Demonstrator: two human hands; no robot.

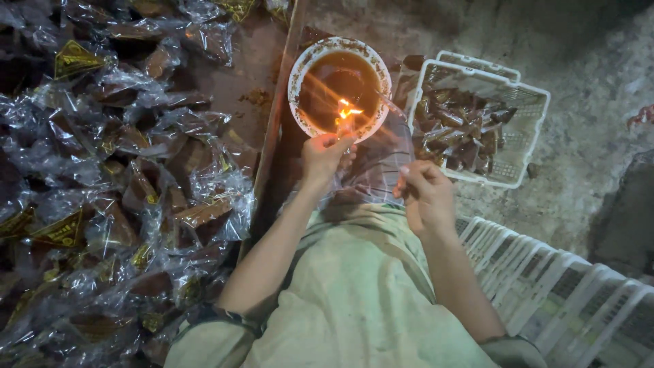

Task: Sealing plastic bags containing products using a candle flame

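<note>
White bowl [298,68] rim, left hand [325,151] touching, flame [347,109]

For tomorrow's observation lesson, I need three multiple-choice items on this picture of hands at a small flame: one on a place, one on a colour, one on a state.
1. Where does the basket holding the brown packets stand?
A. to the right of the bowl
B. on the person's lap
C. on the heap of packets at left

2. What colour is the basket?
A. red
B. white
C. black

3. What is the state of the flame at the bowl?
A. out, only smoke
B. hidden under a lid
C. lit and burning

Answers:
1 A, it stands on the floor right of the bowl's rim.
2 B, its mesh walls are white.
3 C, a bright orange flame shows just above the left hand, which reaches towards it; the right hand stays lower, apart from it.
</note>
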